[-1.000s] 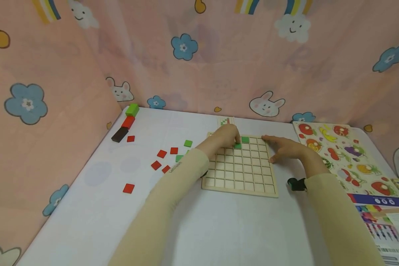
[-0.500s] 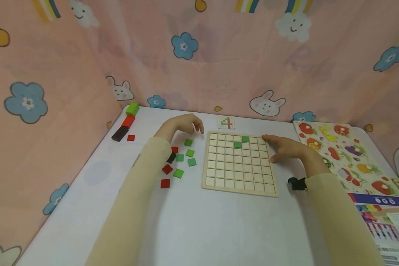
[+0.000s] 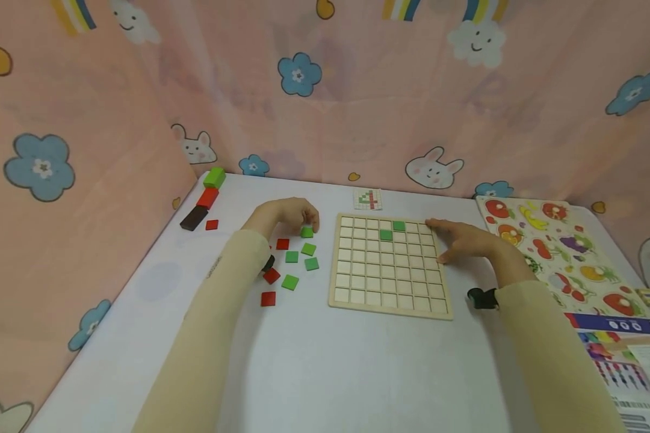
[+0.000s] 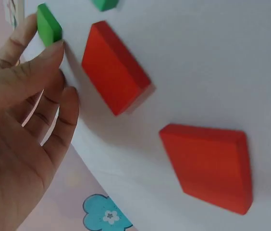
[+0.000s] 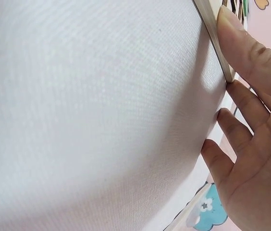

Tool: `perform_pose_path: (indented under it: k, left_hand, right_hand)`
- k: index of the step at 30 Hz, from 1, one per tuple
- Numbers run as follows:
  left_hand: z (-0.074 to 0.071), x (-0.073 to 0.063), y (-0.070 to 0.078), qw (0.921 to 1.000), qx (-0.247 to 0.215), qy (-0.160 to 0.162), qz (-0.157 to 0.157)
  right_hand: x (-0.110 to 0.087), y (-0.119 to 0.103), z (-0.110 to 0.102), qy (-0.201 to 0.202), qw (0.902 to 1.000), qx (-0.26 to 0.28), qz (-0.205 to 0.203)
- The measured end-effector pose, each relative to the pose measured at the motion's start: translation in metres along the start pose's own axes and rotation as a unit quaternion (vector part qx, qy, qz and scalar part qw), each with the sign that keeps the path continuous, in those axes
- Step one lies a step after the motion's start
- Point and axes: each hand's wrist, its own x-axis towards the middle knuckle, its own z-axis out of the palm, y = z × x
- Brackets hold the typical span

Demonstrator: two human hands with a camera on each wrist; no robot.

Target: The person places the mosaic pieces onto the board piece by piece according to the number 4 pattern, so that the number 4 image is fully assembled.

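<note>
My left hand (image 3: 292, 213) is left of the wooden grid board (image 3: 388, 307), thumb and index finger pinching a green square tile (image 4: 48, 25) at the table. Other green tiles (image 3: 290, 282) and red tiles (image 4: 115, 68) lie loose below and around it. Two green tiles (image 3: 386, 235) sit in cells near the board's top edge. My right hand (image 3: 468, 240) rests at the board's upper right corner; its thumb touches the edge and its fingers are extended, as the right wrist view shows.
A small pattern card (image 3: 368, 199) lies behind the board. Green, red and dark blocks (image 3: 195, 218) line the far left edge. A fruit picture board (image 3: 563, 258) and a printed box (image 3: 612, 355) are on the right. A patterned curtain (image 3: 357, 90) hangs behind the table.
My left hand has moved from the board back to the loose tiles on the left and taken hold of a green tile. Some red tiles have shifted. My right hand has stayed put.
</note>
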Motion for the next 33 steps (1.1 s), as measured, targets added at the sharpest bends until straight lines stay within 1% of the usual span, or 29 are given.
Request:
perform_pose_path:
  k: [4, 7, 9, 11, 15, 17, 21, 24, 27, 29, 33]
  left_hand:
    - [0.001, 0.000, 0.002, 0.9998, 0.007, 0.009, -0.016]
    - [0.000, 0.000, 0.002, 0.9991, -0.002, 0.030, -0.028]
    - [0.000, 0.000, 0.001, 0.9985, -0.009, 0.049, -0.025]
    - [0.000, 0.002, 0.000, 0.9972, -0.016, 0.072, -0.014]
    - [0.004, 0.008, 0.002, 0.9912, -0.040, 0.124, 0.024]
    - [0.007, 0.012, 0.007, 0.9869, -0.063, 0.143, 0.041]
    - [0.015, 0.020, 0.027, 0.9785, -0.104, 0.165, 0.067]
    - [0.023, 0.025, 0.043, 0.9738, -0.122, 0.172, 0.086]
    - [0.034, 0.029, 0.057, 0.9733, -0.126, 0.163, 0.101]
    - [0.042, 0.032, 0.067, 0.9746, -0.126, 0.149, 0.111]
    - [0.056, 0.034, 0.082, 0.9809, -0.096, 0.118, 0.122]
  right_hand:
    - [-0.001, 0.000, 0.000, 0.000, 1.0000, 0.004, -0.002]
    - [-0.002, -0.002, -0.001, -0.002, 1.0000, -0.003, -0.002]
    - [-0.003, -0.004, -0.002, -0.004, 1.0000, -0.006, -0.002]
    - [-0.004, -0.006, -0.002, -0.005, 1.0000, -0.006, -0.002]
    - [-0.004, -0.008, -0.002, -0.007, 1.0000, -0.002, 0.006]
    - [-0.003, -0.007, -0.002, -0.007, 0.9999, -0.002, 0.008]
    - [-0.003, -0.006, -0.001, -0.005, 1.0000, -0.002, 0.006]
    - [-0.002, -0.005, 0.000, -0.004, 1.0000, -0.002, 0.007]
    - [-0.001, -0.004, 0.000, -0.003, 0.9999, -0.002, 0.011]
    - [-0.001, -0.004, 0.000, -0.004, 0.9999, -0.003, 0.014]
    - [-0.001, -0.004, 0.001, -0.004, 0.9998, -0.002, 0.019]
